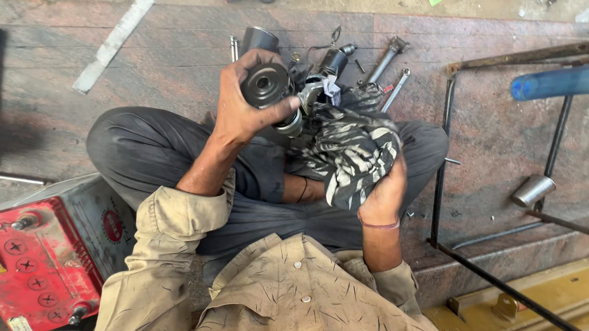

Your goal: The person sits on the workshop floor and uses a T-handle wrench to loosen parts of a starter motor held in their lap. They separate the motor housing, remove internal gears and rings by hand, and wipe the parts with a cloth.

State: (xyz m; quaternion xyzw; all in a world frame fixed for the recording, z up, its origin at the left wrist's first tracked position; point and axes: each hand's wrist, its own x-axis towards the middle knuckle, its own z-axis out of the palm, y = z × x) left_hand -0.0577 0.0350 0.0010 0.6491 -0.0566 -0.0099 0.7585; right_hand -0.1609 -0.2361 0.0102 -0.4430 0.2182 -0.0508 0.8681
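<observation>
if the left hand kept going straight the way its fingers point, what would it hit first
The left hand already grips a round metal motor part, fingers pointing right. Next in line is probably the cluster of small metal parts, though depth is unclear.

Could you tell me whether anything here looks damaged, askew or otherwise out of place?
Nothing looks broken. The left hand grips a round metal part, the right hand a grimy striped rag. Loose tools lie scattered on the floor, and a red battery sits tilted beside the knee.
</observation>
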